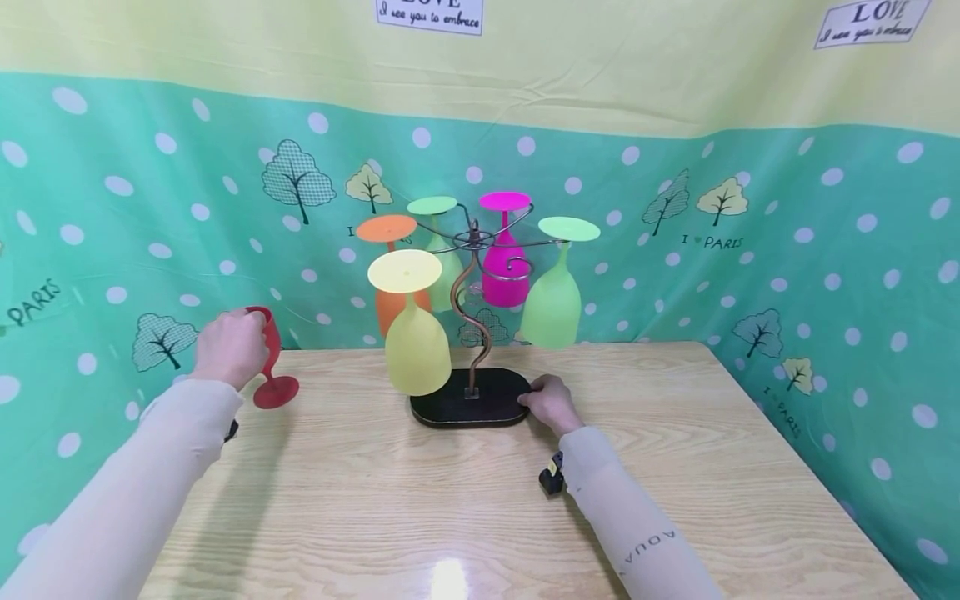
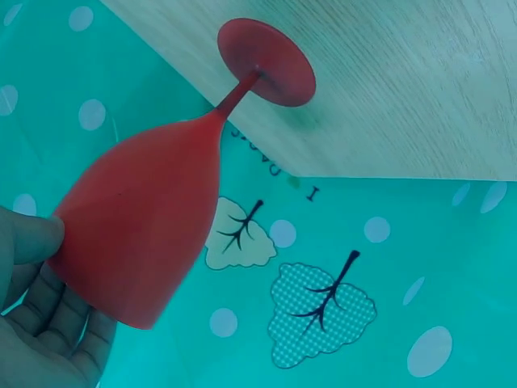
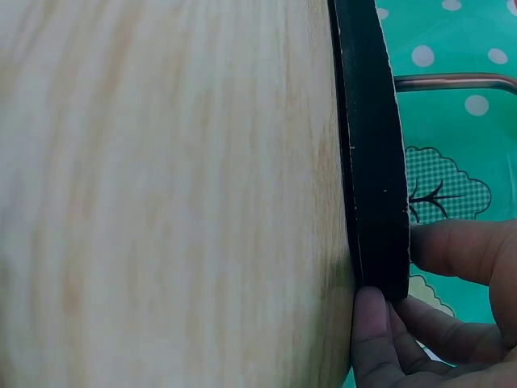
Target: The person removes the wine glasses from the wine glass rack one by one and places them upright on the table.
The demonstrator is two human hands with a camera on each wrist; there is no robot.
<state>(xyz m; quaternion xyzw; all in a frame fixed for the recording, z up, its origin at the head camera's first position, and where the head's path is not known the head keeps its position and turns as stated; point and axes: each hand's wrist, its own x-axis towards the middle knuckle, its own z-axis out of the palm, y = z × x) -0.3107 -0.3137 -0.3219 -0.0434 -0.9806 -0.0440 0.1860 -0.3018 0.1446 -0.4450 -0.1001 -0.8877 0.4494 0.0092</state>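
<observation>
1. Rack: upright on the table, bearing five upturned glasses.
2. Base: right end pinched by the right hand; steady pressure should limit rocking.
3. Red glass: left of the rack, bowl gripped by the left hand; light pressure should suffice.

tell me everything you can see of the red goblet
The red goblet looks smooth and matte, perhaps plastic, with a deep bowl, slim stem and round flat foot. It is tilted, foot down, at the far left of the table. The left grip holds the bowl near its rim; whether the foot touches the table is unclear.
</observation>
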